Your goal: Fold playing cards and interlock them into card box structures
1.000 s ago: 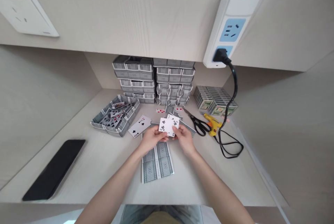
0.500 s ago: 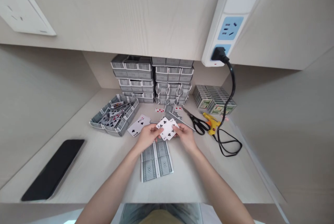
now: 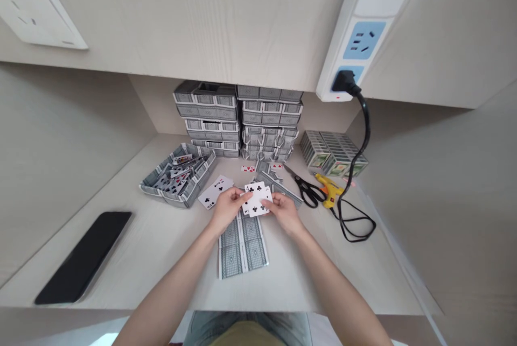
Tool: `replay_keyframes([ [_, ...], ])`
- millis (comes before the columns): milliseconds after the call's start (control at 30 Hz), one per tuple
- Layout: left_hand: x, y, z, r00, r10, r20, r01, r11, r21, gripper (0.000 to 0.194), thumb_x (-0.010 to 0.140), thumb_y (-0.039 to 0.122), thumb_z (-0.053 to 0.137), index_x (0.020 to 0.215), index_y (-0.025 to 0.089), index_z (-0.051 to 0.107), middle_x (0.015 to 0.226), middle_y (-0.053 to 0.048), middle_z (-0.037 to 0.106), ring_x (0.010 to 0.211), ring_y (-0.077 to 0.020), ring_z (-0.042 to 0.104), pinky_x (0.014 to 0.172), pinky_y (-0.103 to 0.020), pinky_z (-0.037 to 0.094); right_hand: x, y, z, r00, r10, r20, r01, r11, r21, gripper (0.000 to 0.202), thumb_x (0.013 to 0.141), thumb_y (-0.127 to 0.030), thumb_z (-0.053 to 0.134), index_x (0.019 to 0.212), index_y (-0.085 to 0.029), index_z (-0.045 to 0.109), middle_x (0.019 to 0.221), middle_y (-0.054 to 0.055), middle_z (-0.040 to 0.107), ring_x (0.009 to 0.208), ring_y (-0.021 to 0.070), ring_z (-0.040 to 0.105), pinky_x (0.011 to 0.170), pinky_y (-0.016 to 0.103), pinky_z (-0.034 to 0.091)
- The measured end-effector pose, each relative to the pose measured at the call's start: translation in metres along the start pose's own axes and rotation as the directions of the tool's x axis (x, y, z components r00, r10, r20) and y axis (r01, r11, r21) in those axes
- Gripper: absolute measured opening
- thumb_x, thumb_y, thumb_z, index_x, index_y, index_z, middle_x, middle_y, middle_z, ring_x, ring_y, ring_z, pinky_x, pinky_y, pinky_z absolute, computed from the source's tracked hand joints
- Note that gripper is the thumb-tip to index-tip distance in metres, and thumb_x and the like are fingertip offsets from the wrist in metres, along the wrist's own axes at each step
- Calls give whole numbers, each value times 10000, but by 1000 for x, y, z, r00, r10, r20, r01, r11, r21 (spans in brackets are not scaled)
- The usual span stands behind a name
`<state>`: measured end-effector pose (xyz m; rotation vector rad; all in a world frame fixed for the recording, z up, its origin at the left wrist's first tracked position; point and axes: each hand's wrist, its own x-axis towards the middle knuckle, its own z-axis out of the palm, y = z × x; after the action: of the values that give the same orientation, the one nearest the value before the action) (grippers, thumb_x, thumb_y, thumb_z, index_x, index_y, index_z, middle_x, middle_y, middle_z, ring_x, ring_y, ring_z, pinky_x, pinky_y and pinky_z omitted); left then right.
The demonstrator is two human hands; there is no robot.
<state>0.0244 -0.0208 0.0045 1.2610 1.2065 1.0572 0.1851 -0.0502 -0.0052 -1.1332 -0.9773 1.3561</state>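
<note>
Both hands pinch two club cards (image 3: 256, 200) above the table (image 3: 161, 238); left hand (image 3: 226, 209) grips their left edge, right hand (image 3: 283, 211) the right; faces up, long axes slightly tilted rightward, overlapping.

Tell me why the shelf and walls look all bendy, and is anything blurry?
In the head view the wide lens bows the pale wooden desk and walls outward; the white club playing cards held at centre look sharp, while the flat black phone near the edge looks slightly smeared.
</note>
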Motion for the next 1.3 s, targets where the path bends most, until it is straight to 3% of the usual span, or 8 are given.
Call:
replay_keyframes([
  [267, -4, 5, 3, 982, -143, 122, 165, 966, -197, 334, 560, 369, 712, 755, 112, 628, 739, -40, 668, 663, -169, 609, 601, -295, 511, 4, 5, -5, 999, 12, -52, -12, 1000, -12, 352, 542, -377, 735, 779, -154, 601, 736, 38, 692, 645, 183, 635, 578, 289, 509],
  [500, -2, 4, 3, 988, -131, 85, 143, 977, -160, 318, 545, 357, 719, 729, 112, 635, 667, -22, 665, 596, -154, 602, 560, -264, 487, 1, 0, -3, 998, 56, 1, -56, 998, 9, 342, 562, -415, 714, 773, -160, 629, 719, 37, 697, 621, 192, 641, 577, 313, 525],
  [1300, -1, 2, 0, 990, -82, 111, 95, 989, -116, 324, 579, 371, 688, 771, 113, 648, 699, -22, 677, 595, -144, 589, 578, -246, 454, 3, 4, -3, 997, 67, -23, -67, 998, 12, 315, 513, -385, 750, 692, -165, 611, 673, 22, 693, 584, 181, 634, 578, 314, 520],
])
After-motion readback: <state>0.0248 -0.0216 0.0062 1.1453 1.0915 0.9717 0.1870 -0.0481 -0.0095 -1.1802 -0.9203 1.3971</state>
